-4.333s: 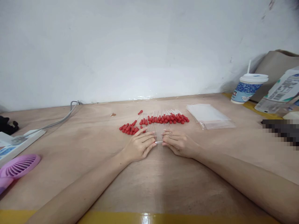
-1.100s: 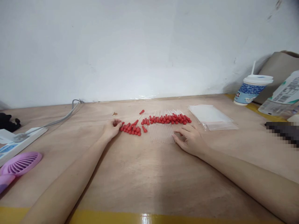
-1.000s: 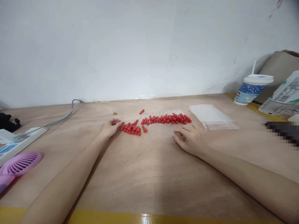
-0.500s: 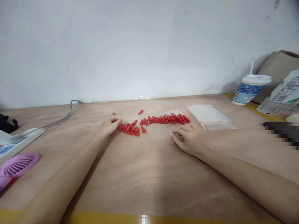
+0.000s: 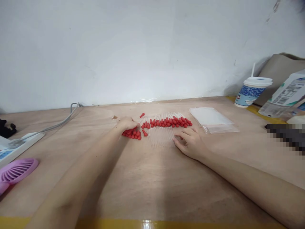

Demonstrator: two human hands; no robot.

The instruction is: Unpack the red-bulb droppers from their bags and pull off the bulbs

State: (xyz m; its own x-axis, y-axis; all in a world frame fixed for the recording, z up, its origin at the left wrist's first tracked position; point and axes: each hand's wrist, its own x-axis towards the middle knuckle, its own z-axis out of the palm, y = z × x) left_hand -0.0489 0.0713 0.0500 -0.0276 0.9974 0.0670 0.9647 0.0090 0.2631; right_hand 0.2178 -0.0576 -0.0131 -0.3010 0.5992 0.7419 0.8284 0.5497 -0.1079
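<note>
My left hand (image 5: 128, 123) reaches over a pile of red rubber bulbs (image 5: 132, 133), fingers drawn together at its right end; what they grip is hidden. To the right is a row of droppers (image 5: 170, 121) with red bulbs toward me and clear thin tubes pointing to the wall. In front of them lie thin clear tubes (image 5: 160, 137) side by side. My right hand (image 5: 190, 142) rests at the right end of these tubes, thumb and fingers bent and apart. One loose bulb (image 5: 144, 133) lies between pile and tubes, another (image 5: 142, 114) farther back.
Clear plastic bags (image 5: 213, 118) lie stacked at the right. Beyond them are a lidded paper cup with a straw (image 5: 251, 92) and a plastic package (image 5: 286, 92). To the left are a power strip (image 5: 23, 144) with a grey cable and a pink fan (image 5: 19, 170).
My left hand has moved right, from the left edge of the bulb pile to above it, covering part of the pile. My right hand stays beside the clear tubes. The view has shifted slightly.
</note>
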